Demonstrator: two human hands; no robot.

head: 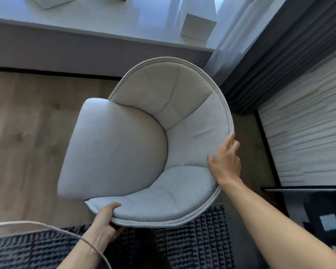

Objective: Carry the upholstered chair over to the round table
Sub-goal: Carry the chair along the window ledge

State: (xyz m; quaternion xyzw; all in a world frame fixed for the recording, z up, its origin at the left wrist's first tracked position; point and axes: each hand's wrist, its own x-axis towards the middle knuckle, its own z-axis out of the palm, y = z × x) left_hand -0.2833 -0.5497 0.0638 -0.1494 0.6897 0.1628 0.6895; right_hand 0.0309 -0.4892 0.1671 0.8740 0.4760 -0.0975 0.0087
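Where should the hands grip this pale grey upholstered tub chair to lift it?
Grip the pale grey upholstered tub chair by its curved piped rim, from above on opposite sides. The left hand already clamps the near arm edge; the right hand should wrap the rim, a thin graspable lip.

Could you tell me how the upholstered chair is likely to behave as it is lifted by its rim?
The upholstered chair looks bulky, so probably awkward rather than very heavy. Its padded rim seems to give under the left hand, so the grip may feel soft. The right hand rests open on the rim, so the chair could tilt towards the loose seat cushion.
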